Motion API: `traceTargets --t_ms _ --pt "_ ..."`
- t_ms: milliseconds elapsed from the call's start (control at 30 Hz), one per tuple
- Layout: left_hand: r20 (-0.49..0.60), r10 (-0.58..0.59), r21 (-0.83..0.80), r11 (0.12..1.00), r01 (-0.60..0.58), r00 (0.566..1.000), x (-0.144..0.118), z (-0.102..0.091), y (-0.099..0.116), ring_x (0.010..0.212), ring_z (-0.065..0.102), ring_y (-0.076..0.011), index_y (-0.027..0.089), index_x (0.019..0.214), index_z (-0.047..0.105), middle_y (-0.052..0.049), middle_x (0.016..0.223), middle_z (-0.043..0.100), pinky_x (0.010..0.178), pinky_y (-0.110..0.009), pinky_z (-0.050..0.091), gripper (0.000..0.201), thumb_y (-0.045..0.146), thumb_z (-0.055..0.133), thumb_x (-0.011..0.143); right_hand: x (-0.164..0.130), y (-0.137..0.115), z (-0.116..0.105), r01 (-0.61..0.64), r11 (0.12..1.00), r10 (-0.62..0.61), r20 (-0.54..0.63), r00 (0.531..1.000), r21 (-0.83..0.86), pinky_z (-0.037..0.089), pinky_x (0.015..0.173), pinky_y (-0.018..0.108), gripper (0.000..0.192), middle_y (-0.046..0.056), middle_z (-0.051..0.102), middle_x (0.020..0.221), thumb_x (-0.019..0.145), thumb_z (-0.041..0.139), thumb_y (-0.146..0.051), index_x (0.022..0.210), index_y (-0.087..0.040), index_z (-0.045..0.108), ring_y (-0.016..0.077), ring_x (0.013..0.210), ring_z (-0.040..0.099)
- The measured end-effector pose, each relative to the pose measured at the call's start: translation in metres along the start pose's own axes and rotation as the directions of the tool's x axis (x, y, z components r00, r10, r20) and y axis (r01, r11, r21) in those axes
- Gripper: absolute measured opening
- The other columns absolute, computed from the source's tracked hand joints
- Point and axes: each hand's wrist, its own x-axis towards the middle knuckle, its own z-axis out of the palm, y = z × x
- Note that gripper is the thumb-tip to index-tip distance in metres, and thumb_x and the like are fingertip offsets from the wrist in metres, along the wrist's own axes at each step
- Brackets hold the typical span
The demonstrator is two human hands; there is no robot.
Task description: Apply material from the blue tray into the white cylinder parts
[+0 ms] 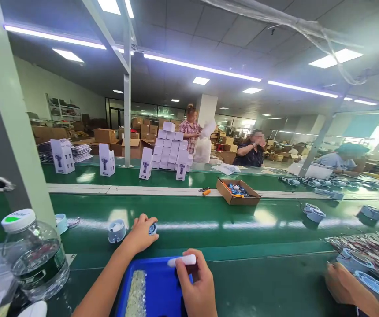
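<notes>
Left hand [141,233] reaches forward onto the glossy green belt [209,220] and curls its fingers around a small round part [152,228], pale blue with a darker ring pattern on its face; the part sits on the belt, mostly covered by the fingers, so the grasp looks loose but closed on it. Just to the left of this hand stands a similar round part [116,230], a short cylinder of light plastic, not touched by anyone. Right hand [196,284] is clenched near the bottom of the view and pinches a smooth white stick-shaped piece [183,260] between thumb and fingers; the piece lies flat and points to the left. Under both wrists lies a blue plastic tray [158,286], which carries a strip of many tiny shiny grains. A clear water bottle [32,255] with a white cap stands at the left. Farther on the belt is an open brown carton [238,192] with small items inside, and behind it a pile of white boxes [171,152] with a printed picture. Another person's hand [341,281] rests at the right edge, near more round parts.
</notes>
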Motion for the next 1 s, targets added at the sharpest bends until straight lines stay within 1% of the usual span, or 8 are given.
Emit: traceTargets --t_ms 167,267,333,400,500,633,833,1000 --pt "-0.028 0.017 -0.01 1.0 -0.018 0.999 0.0 -0.012 -0.002 0.119 0.042 -0.0283 0.02 0.117 0.059 -0.012 0.123 0.055 0.103 -0.04 0.028 0.048 0.046 0.039 0.083 -0.004 -0.002 -0.002 -0.035 0.998 0.024 0.171 0.985 0.057 0.046 0.06 0.024 0.024 0.001 0.056 0.072 0.087 0.049 -0.043 0.087 -0.019 0.053 0.0143 0.063 0.056" --pt "-0.089 -0.159 0.103 0.98 0.168 0.983 -0.001 -0.021 -0.018 0.13 0.028 -0.0344 0.023 0.117 0.06 -0.012 0.138 0.042 0.105 -0.049 0.022 0.045 0.045 0.047 0.079 -0.007 0.0 0.0 -0.067 0.993 0.04 0.243 0.969 0.101 0.048 0.064 0.025 0.024 0.002 0.059 0.076 0.088 0.048 -0.043 0.088 -0.019 0.054 0.0151 0.066 0.059" --pt "-0.026 -0.268 0.129 0.954 0.269 0.963 -0.004 -0.025 -0.034 0.13 0.028 -0.038 0.026 0.118 0.058 -0.012 0.141 0.036 0.103 -0.053 0.024 0.049 0.04 0.058 0.071 -0.009 0.001 0.001 -0.081 0.991 0.048 0.278 0.96 0.11 0.049 0.064 0.026 0.024 0.003 0.061 0.078 0.088 0.049 -0.042 0.089 -0.019 0.054 0.0156 0.067 0.06" --pt "0.061 -0.29 0.115 0.953 0.282 0.955 -0.006 -0.028 -0.048 0.121 0.042 -0.0336 0.027 0.117 0.059 -0.01 0.137 0.041 0.1 -0.046 0.033 0.052 0.031 0.064 0.065 -0.012 0.002 0.002 -0.092 0.991 0.055 0.32 0.946 0.099 0.049 0.065 0.027 0.024 0.004 0.062 0.081 0.087 0.049 -0.042 0.091 -0.019 0.055 0.0165 0.069 0.061" --pt "0.075 -0.253 0.079 0.966 0.247 0.965 -0.009 -0.036 -0.058 0.105 0.055 -0.0215 0.023 0.111 0.061 -0.009 0.122 0.051 0.093 -0.03 0.041 0.045 0.023 0.06 0.067 -0.014 0.003 0.003 -0.102 0.992 0.067 0.377 0.924 0.072 0.049 0.067 0.028 0.023 0.004 0.063 0.081 0.088 0.049 -0.042 0.092 -0.02 0.055 0.0178 0.072 0.063" --pt "0.043 -0.208 0.037 0.978 0.206 0.977 -0.014 -0.058 -0.049 0.1 0.057 -0.0203 0.022 0.109 0.06 -0.009 0.114 0.054 0.086 -0.027 0.044 0.04 0.029 0.056 0.07 -0.014 0.004 0.004 -0.095 0.994 0.068 0.394 0.917 0.048 0.05 0.069 0.029 0.021 0.005 0.064 0.082 0.088 0.049 -0.041 0.093 -0.021 0.056 0.0185 0.074 0.064" --pt "0.184 -0.122 0.057 0.992 0.113 0.975 -0.031 -0.092 -0.027 0.098 0.058 -0.0236 0.027 0.11 0.06 -0.007 0.115 0.057 0.08 -0.031 0.045 0.043 0.038 0.057 0.068 -0.012 0.006 0.004 -0.1 0.994 0.079 0.39 0.917 0.033 0.051 0.071 0.03 0.024 0.006 0.067 0.081 0.087 0.05 -0.042 0.095 -0.02 0.056 0.0196 0.076 0.065" --pt "0.208 -0.118 0.076 0.992 0.104 0.971 -0.04 -0.105 -0.016 0.102 0.056 -0.0237 0.029 0.112 0.057 -0.006 0.123 0.054 0.085 -0.032 0.043 0.046 0.041 0.055 0.068 -0.013 0.004 0.003 -0.115 0.993 0.094 0.397 0.913 0.029 0.052 0.07 0.032 0.028 0.007 0.067 0.083 0.086 0.05 -0.046 0.095 -0.019 0.055 0.021 0.077 0.065"
